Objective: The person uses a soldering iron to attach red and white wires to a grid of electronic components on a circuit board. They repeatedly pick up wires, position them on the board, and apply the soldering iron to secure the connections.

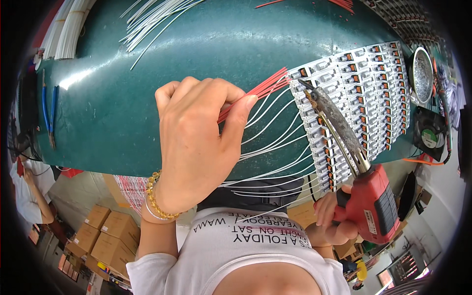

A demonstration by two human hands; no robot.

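My left hand (194,132) is closed in a pinch around a bundle of thin red wires (269,84). Their far ends meet the upper left corner of a panel of small circuit boards (361,81) with rows of silvery and orange-brown parts. My right hand (330,216) grips the handle of a red and black soldering gun (374,209). Its dark tip lies over the panel's left side, close to the red wire ends; whether it touches is unclear. Several white wires (275,147) run from the panel's left edge, passing below my left hand toward my lap.
On the green tabletop (113,108) lie blue-handled tools (45,105) at the left and loose white wires (157,22) at the back. A metal bowl (422,73) and a black fan (429,132) stand at the right. Cardboard boxes (110,236) and another person (34,191) are beyond the table's left.
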